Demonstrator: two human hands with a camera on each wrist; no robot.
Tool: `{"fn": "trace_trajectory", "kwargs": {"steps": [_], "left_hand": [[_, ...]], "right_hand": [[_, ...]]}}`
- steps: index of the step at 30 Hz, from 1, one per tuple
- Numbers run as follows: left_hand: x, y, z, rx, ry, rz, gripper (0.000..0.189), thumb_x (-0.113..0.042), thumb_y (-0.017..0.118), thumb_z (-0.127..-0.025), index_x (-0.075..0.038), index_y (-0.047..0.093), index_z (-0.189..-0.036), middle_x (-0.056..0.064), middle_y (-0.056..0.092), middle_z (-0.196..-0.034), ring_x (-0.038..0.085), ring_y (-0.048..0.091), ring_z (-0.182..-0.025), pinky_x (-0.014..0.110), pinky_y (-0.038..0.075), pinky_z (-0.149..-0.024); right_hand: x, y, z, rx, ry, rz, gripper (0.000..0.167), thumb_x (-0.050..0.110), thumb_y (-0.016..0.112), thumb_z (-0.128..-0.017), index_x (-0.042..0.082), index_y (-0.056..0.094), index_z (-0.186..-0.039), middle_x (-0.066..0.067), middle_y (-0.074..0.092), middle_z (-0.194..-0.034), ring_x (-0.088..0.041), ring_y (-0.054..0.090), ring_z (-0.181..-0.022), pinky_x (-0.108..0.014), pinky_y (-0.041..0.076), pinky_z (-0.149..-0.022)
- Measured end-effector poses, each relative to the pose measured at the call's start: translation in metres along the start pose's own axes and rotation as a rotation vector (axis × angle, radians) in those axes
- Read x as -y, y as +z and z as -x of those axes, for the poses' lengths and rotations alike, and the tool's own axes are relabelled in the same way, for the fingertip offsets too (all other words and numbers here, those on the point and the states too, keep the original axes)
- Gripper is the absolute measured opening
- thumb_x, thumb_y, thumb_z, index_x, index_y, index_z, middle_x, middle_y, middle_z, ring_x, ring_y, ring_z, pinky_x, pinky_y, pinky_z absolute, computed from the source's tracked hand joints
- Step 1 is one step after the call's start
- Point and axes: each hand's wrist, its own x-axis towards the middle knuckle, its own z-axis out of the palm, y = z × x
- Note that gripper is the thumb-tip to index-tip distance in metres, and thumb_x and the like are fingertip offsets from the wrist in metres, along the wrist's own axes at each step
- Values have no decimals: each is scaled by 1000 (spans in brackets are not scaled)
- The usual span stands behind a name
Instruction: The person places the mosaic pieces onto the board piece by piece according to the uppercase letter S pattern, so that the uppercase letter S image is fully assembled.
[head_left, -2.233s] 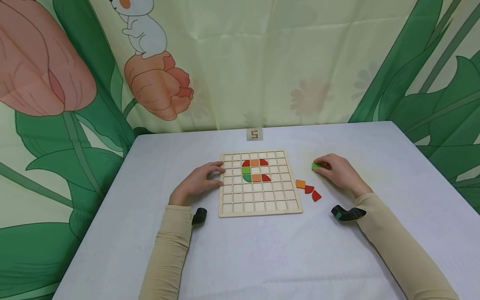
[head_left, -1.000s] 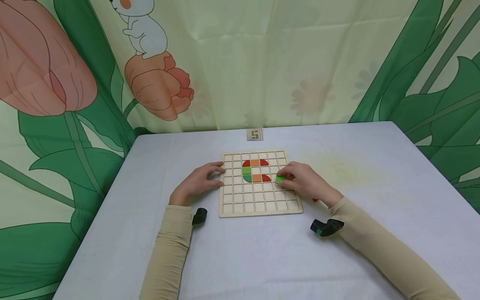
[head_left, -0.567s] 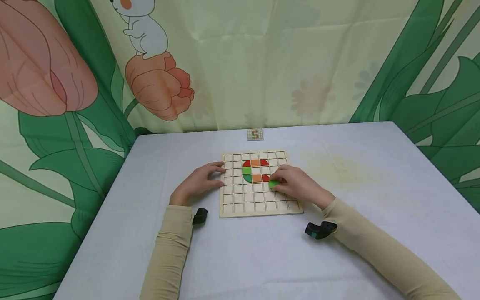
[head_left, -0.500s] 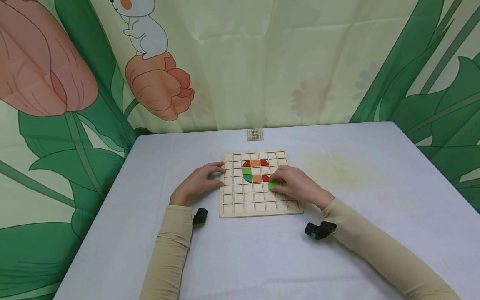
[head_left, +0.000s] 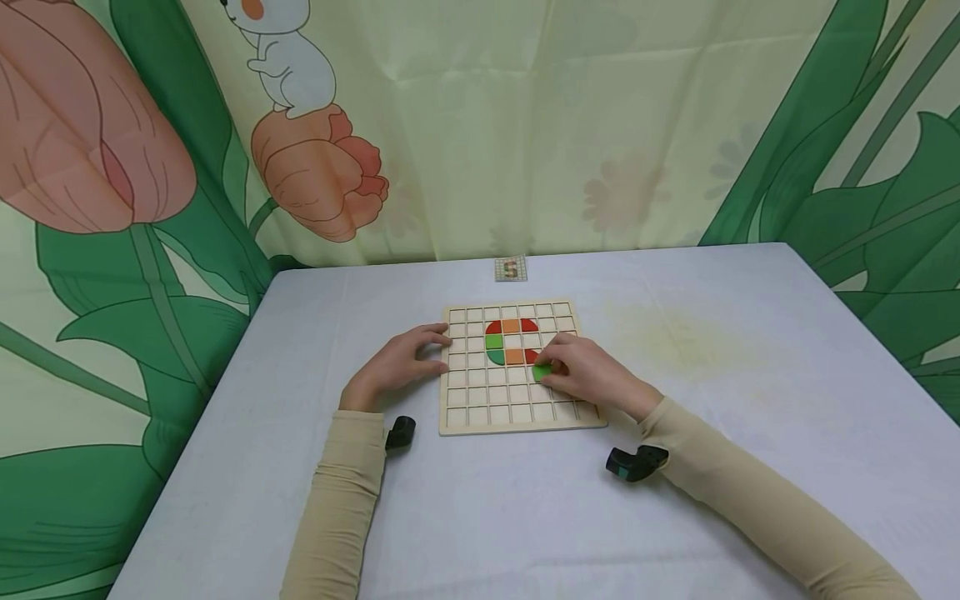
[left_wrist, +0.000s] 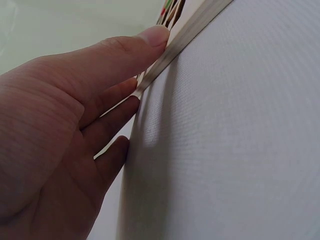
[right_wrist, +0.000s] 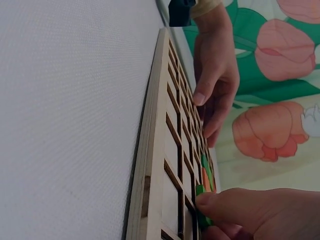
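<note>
A wooden grid board [head_left: 477,415] lies flat on the white-covered table. Red, orange and green tiles fill part of its upper middle, including a green square [head_left: 492,341] and an orange square [head_left: 513,357]. The right hand [head_left: 598,377] pinches another green tile [head_left: 540,373] between thumb and fingers, just below the lower red tile [head_left: 531,356]. In the right wrist view this held tile [right_wrist: 201,207] is at the grid, partly covered by the thumb. With fingers spread, the left hand [head_left: 396,364] touches the board's left edge; the left wrist view shows its thumb at the rim [left_wrist: 192,31].
A small card [head_left: 511,268] with a gridded pattern lies at the table's far edge, behind the board. Each wrist carries a black camera, such as the right camera [head_left: 637,463]. A printed curtain [head_left: 480,125] hangs behind the table [head_left: 480,508].
The right hand has carried the green tile leftward from the table onto the board, then slightly further left. Loose orange and red tiles at the right are now hidden behind it. The left hand stays put.
</note>
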Motion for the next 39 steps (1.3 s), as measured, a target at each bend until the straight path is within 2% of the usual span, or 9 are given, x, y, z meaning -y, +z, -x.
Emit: {"fn": "trace_trajectory", "kwargs": {"steps": [10,39], "left_hand": [[1,0,-1,0,-2,5,44,-23,74,-88,-9,63,-129,2,39,-153,22,29,-144,41,25,-117],[-1,0,0,-1,-7,11,45,-23,75,-88,-10,63,-129,2,39,-153,23,29,-144,42,26,-116]], "right_hand": [[-1,1,0,-17,-42,-15,19,1,69,-84,3,73,-103,-7,63,-101,-18,57,-86,-30,49,-73],[-3,2,0,-28,-27,-16,15,5,72,-86,6,74,-101,-4,65,-101,-16,58,-86,-32,49,-74]]}}
